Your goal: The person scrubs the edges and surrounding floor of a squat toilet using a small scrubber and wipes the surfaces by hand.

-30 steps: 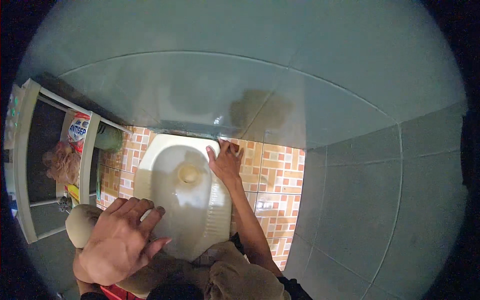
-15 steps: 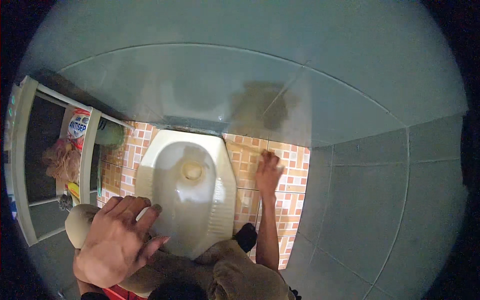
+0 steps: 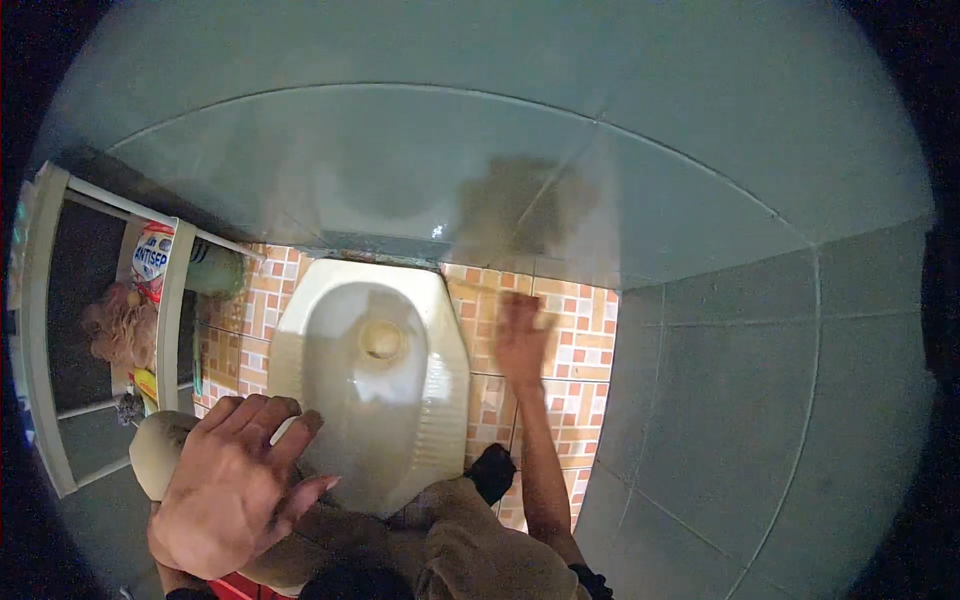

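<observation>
Running twelve-to-six o'clock, hole (image 3: 381, 340) toward twelve, the toilet (image 3: 362, 410) disappears behind clothing (image 3: 475, 545); left hand (image 3: 235, 475) relaxed; right hand (image 3: 522, 340) blurred, grip unclear.

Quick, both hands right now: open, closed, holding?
Left hand: open, fingers loosely bent, nothing visible in it.
Right hand: blurred over the tiled floor; cannot tell whether it's open, closed or holding anything.

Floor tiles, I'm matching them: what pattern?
Floor tiles: orange, tan and white mosaic, best in the head view.
</observation>
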A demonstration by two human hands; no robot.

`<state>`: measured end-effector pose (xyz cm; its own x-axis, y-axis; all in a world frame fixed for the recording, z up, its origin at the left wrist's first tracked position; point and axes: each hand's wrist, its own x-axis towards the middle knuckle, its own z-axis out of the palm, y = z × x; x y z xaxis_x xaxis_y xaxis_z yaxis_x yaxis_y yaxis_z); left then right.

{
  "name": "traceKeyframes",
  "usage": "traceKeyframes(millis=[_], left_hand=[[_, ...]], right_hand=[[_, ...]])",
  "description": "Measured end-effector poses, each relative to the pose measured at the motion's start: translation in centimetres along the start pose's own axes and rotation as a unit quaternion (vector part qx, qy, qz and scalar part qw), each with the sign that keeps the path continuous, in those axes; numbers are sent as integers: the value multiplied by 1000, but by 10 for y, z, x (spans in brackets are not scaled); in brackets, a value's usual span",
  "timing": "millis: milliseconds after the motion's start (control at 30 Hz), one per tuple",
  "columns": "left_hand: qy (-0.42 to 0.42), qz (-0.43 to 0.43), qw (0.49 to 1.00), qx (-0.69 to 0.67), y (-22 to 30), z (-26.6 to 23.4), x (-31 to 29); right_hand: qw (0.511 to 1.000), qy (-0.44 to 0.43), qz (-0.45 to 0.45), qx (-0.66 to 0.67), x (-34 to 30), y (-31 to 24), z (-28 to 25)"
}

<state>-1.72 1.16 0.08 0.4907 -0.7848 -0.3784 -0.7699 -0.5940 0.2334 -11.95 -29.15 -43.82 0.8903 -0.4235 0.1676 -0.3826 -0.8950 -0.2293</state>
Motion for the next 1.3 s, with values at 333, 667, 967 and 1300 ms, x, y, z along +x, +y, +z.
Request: traceKeyframes(millis=[333,667,967,1300], left_hand=[[-4,1,1000,-3,1,2,3],[-11,-19,1000,15,5,-2,-3],[-13,-1,1000,18,6,1,-1],[-10,-13,999,33,7,1,-4]], right_hand=[[996,47,40,58,7,-28,3],[993,63,78,58,10,14,-20],[961,51,163,219,23,2,-3],[930,118,204,282,33,74,-32]])
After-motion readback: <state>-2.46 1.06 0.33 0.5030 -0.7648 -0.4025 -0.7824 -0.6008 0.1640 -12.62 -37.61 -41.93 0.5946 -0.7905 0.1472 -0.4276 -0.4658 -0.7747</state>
